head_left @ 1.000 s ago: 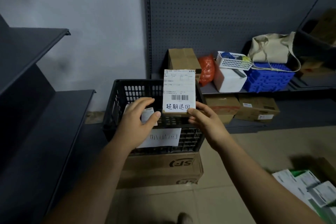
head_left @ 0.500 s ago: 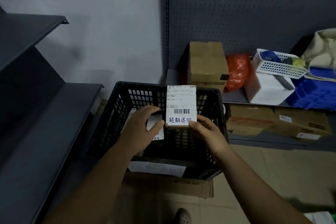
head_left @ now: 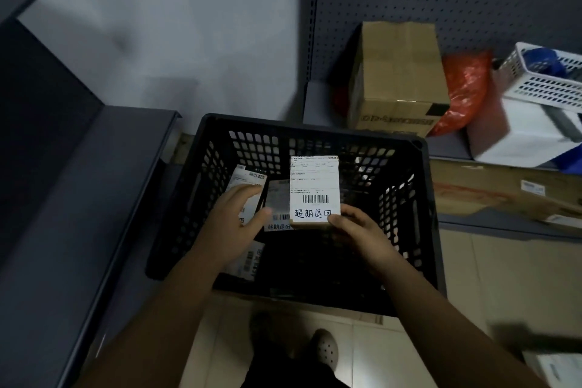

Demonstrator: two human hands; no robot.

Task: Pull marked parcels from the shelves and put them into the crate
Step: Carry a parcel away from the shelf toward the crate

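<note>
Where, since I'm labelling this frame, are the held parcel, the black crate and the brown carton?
held parcel (head_left: 314, 186): head view, white label face.
black crate (head_left: 311, 129): head view, far rim.
brown carton (head_left: 398, 66): head view, top face.

We've got the right shelf (head_left: 316, 98) carrying a cardboard box (head_left: 396, 72), an orange bag (head_left: 466, 88) touching it, then a white box (head_left: 519, 135). The lower shelf (head_left: 491, 228) holds flat cartons (head_left: 491, 195). The tiled floor (head_left: 472, 277) carries a carton (head_left: 362, 316), with the black crate (head_left: 315, 127) on top of it. A shoe (head_left: 326, 348) is on the floor too.
</note>
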